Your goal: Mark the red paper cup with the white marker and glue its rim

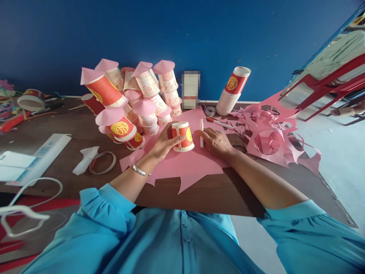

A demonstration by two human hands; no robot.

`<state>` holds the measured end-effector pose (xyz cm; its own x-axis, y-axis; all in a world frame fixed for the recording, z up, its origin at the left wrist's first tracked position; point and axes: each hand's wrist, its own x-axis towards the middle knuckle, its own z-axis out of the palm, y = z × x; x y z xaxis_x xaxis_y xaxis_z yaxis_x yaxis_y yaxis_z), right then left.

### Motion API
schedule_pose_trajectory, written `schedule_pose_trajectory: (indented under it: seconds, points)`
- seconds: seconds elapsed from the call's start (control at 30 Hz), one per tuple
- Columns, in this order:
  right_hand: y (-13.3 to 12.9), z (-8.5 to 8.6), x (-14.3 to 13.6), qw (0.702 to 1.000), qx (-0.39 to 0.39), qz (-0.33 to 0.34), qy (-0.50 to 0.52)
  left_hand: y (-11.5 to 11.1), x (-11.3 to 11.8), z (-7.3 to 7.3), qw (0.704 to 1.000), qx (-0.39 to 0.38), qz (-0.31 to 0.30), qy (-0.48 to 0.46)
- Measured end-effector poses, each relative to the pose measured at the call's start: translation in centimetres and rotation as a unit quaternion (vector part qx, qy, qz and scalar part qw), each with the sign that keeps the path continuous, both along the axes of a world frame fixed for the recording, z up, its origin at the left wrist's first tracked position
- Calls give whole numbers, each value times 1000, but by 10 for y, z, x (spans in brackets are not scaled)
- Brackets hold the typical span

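Observation:
My left hand (167,141) is wrapped round a red and gold paper cup (186,141), turned upside down over a cut pink sheet (196,165). Just right of the cup, my right hand (215,141) rests low over the same sheet. Its fingers close on a white marker pen (201,129), which points away from me. To the left, several decorated paper cups (148,85) with pink paper cones on top stand stacked together.
Behind my right hand rise a stack of paper cups (228,101) and a tape roll (210,110). Pink paper scraps (273,140) cover the right side, and an orange-capped marker (221,123) lies near them. Another tape roll (103,163) lies left. A blue wall (182,34) backs the table.

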<state>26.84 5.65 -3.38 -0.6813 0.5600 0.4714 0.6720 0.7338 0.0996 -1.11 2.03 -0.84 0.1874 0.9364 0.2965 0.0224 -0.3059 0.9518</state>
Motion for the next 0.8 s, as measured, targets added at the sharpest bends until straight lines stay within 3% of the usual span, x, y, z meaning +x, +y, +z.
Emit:
schedule_pose_trajectory:
  seconds: [0.27,0.6,0.8]
  points:
    - [2,-1,1,1000,0,17,23,-3,5,9,1000,-20,18,3]
    - [2,-2,0,1000,-8,17,14,2,3,-6,999,4,8,30]
    - [1,0,-3,999,-27,-25,37,3,2,-10,1000,4,8,26]
